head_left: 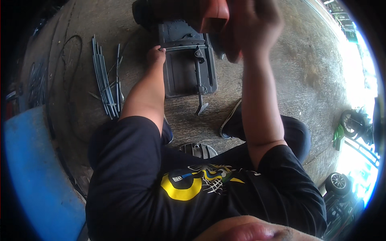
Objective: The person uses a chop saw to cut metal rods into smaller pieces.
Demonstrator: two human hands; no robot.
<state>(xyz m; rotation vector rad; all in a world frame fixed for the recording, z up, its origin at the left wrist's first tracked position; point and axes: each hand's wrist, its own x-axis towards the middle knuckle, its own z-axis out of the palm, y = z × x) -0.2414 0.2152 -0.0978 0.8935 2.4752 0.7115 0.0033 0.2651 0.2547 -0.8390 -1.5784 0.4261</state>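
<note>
A red and black cut-off saw (215, 14) stands on its dark metal base (171, 76) in front of me. A thin metal rod (183, 47) lies across the base, by the vise with its screw and crank (198, 76). My left hand (156, 55) is closed at the base's left edge, pinching the rod's left end. My right hand (259, 26), somewhat blurred, is raised at the saw's right side and closed round its handle; the handle itself is mostly hidden by my hand and the frame's top edge. The cutting disc cannot be made out.
To the left, several cut metal rods (103, 78) lie on the worn floor (321, 68), with a dark cable (66, 56) beyond. A blue panel (40, 172) is at lower left. A ribbed metal piece (197, 150) lies between my legs. Wheeled vehicles (338, 182) stand far right.
</note>
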